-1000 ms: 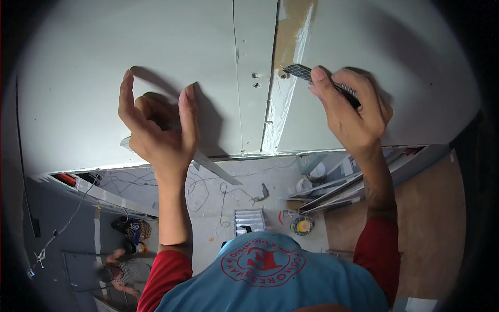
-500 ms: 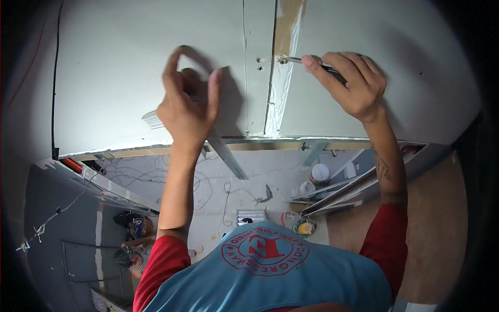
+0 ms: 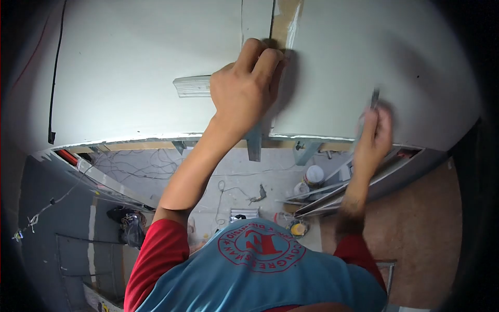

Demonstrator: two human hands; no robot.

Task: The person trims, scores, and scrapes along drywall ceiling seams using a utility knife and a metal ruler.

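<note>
One pale, ribbed strip (image 3: 192,87) disappears behind the bare left hand (image 3: 247,83), its right end hidden. That hand's fingers curl over a tan, white-smeared band (image 3: 281,31) in the whitish panel (image 3: 338,62) — fingertips concealed, so whether they pinch anything I cannot tell. Rightmost, the blurred right hand (image 3: 375,132) grips a slim, dark-tipped tool (image 3: 375,98) — details smeared, well apart from the band.

Floor (image 3: 239,179): pale grey
Cables (image 3: 139,164): loose tangles spread across it
Dark tool (image 3: 261,193): beside a looped cord (image 3: 221,185), kind unclear
White bucket (image 3: 314,176): well apart from those cables
Yellow thing (image 3: 298,229): small, indistinct
</note>
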